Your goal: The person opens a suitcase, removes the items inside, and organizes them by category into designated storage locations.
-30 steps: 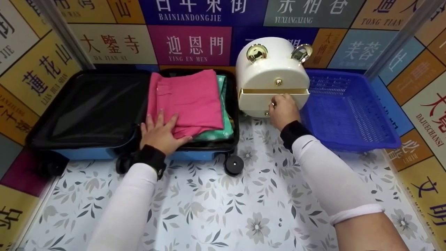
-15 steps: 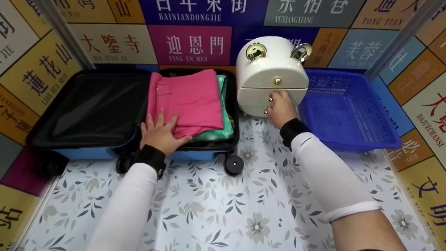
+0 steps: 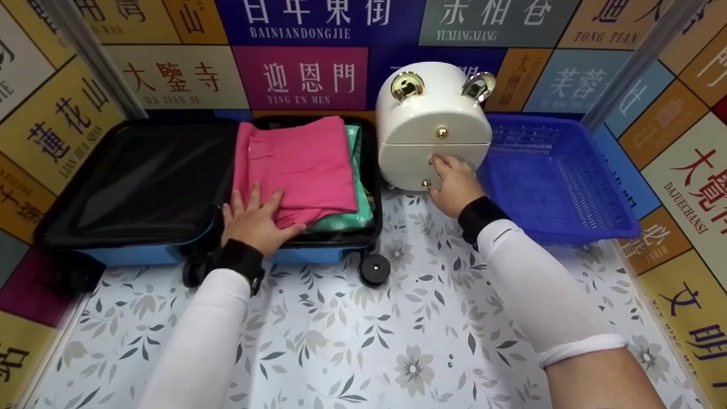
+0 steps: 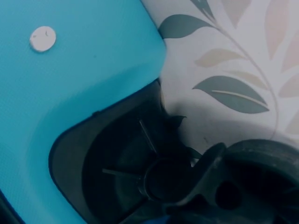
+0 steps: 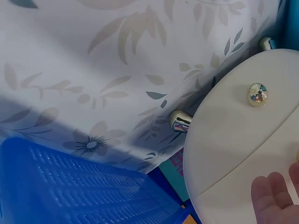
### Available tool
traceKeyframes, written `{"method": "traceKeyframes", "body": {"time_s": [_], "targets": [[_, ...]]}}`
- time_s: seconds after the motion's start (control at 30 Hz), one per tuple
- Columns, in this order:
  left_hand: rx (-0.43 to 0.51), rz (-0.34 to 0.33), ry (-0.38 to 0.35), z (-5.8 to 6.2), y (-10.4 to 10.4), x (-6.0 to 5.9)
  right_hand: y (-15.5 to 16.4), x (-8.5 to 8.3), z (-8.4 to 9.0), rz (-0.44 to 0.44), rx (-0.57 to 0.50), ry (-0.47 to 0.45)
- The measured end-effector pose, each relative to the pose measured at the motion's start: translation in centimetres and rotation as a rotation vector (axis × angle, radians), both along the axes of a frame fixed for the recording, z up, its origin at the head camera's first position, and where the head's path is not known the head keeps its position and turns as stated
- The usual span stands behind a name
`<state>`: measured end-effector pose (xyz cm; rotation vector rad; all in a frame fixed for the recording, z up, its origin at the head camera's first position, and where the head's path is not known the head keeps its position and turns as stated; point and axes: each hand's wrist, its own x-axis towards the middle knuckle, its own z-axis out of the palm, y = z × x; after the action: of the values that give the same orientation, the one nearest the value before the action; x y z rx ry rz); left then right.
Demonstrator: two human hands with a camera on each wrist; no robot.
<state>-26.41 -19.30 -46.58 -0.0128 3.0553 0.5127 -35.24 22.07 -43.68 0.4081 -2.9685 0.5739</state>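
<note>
Head view: the left hand [image 3: 251, 221] lies flat, fingers spread, its grip open, on a pink folded garment [image 3: 298, 165] in the open suitcase [image 3: 142, 187], centre left. The right hand [image 3: 454, 184], fingers straight, grip open, touches the white drawer box [image 3: 431, 128] front, upper centre.

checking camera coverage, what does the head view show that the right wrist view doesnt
Only the head view shows the open suitcase, the pink folded clothes under the left hand, and the cabinet's two gold rings on top. Only the right wrist view shows the cabinet's metal foot from below. Both show the white drawer cabinet, the blue basket, the floral table cover and the right hand.
</note>
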Motion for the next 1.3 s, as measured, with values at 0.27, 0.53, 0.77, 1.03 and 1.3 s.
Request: {"method": "traceKeyframes", "body": {"time_s": [0.27, 0.53, 0.77, 1.03, 1.3], "targets": [[-0.001, 0.005, -0.002, -0.1, -0.4, 0.0, -1.1, -0.5, 0.2, -0.011, 0.028, -0.079], [-0.003, -0.001, -0.011, 0.2, -0.4, 0.2, -1.0, -0.9, 0.0, -0.016, 0.047, -0.118], [-0.012, 0.003, -0.012, 0.0, -0.1, 0.0, -0.2, 0.3, 0.1, -0.015, -0.035, -0.076], [-0.008, 0.002, 0.004, 0.2, -0.1, 0.2, 3.5, 2.2, 0.9, -0.153, -0.082, 0.047], [-0.003, 0.001, 0.014, 0.0, 0.0, 0.1, 7.6, 3.1, 0.5, -0.331, -0.008, -0.096]]}}
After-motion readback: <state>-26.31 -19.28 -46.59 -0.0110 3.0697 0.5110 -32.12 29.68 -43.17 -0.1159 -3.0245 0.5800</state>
